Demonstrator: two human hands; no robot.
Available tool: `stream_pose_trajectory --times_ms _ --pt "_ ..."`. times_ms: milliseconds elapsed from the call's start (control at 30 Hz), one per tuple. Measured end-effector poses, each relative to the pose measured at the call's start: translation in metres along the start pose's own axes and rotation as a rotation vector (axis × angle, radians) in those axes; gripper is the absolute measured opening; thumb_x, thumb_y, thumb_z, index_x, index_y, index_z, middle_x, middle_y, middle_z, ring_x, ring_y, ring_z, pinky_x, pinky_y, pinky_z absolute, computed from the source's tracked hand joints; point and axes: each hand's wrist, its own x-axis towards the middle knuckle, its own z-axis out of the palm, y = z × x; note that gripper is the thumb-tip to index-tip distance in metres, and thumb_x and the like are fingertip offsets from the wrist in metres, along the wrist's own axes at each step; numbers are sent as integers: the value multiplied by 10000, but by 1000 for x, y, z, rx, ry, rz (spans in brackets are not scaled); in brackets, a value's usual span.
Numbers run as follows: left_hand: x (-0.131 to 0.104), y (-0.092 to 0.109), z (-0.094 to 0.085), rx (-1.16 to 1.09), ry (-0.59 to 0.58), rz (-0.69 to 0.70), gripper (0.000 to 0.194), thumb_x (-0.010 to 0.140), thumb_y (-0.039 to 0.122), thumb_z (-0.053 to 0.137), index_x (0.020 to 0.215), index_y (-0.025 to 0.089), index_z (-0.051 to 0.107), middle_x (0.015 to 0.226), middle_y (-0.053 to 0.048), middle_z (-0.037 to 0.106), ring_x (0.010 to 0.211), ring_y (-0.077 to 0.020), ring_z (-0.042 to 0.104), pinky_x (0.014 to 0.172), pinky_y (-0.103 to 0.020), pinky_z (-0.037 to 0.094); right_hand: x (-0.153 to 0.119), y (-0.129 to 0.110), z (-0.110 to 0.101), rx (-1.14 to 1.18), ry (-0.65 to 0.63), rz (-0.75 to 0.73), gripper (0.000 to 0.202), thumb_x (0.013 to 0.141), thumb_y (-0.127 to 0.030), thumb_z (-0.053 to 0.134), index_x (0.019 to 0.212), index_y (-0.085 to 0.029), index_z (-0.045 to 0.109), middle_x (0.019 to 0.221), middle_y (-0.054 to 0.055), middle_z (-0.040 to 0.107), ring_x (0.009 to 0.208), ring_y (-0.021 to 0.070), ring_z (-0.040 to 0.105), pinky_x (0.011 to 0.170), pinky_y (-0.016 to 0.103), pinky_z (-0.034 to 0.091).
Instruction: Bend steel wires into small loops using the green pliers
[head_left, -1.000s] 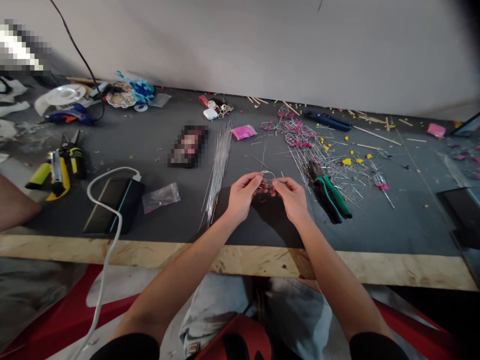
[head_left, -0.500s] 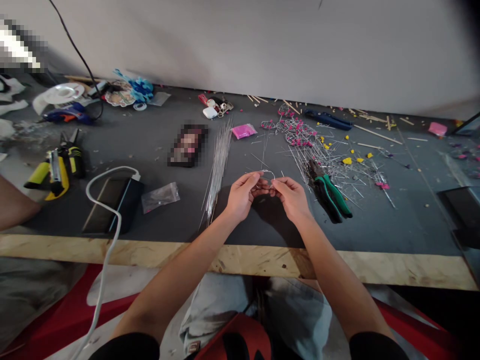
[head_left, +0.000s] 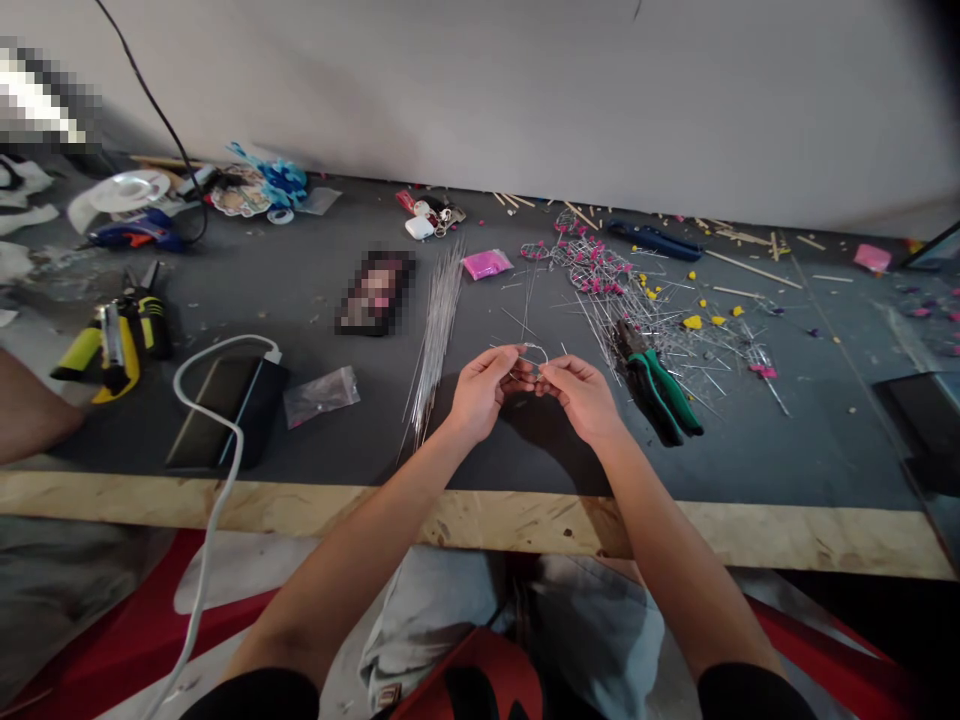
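Note:
Between both hands is a thin silvery wire [head_left: 537, 348], bent in a curve above my fingertips. My left hand [head_left: 486, 388] is closed, pinching the wire between thumb and fingers. My right hand [head_left: 580, 392] pinches the same wire at its right side, fingertips nearly touching the left ones. The wire's lower part is hidden by my fingers. To the left lies a bundle of straight wires [head_left: 437, 335]. Green-and-black pliers [head_left: 660, 390] rest right of my right hand. Beyond them is a heap of bent wires with pink beads [head_left: 596, 270].
A pink packet [head_left: 487, 264], a pixelated phone-like object [head_left: 375, 292] and a small clear bag [head_left: 322, 396] lie leftward. A power bank [head_left: 225, 412] trails a white cable [head_left: 238, 470]. Yellow-and-black tools [head_left: 116, 350] are farther left, by another person's arm [head_left: 34, 410]. The wooden table edge [head_left: 300, 505] runs in front.
Both hands have barely moved, with a slight shift of the fingers on the wire. The view has shifted very slightly; the things on the table stay in place.

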Motion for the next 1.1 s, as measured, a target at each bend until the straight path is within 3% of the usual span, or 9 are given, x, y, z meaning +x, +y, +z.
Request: stream_pose_trajectory --times_ms 233,567,1100 --pt "-2 -5 5 109 58 135 210 752 313 670 872 140 673 720 -32 678 663 -143 659 640 -290 566 2 3 2 -101 110 -66 110 700 -297 696 686 -198 650 565 -40 607 578 102 562 632 261 446" --pt "-4 -4 7 -14 43 57 191 743 273 678 867 129 661 742 -48 694 692 -148 676 661 -273 564 0 3 4 -27 166 -91 125 695 -309 711 685 -198 655 608 -34 608 580 101 557 617 262 448" --pt "-3 1 4 -7 -5 27 235 736 327 683 883 147 654 759 -39 689 688 -138 663 674 -281 556 2 -3 2 123 28 56 110 680 -293 728 710 -202 674 635 -33 623 598 91 577 640 251 467"
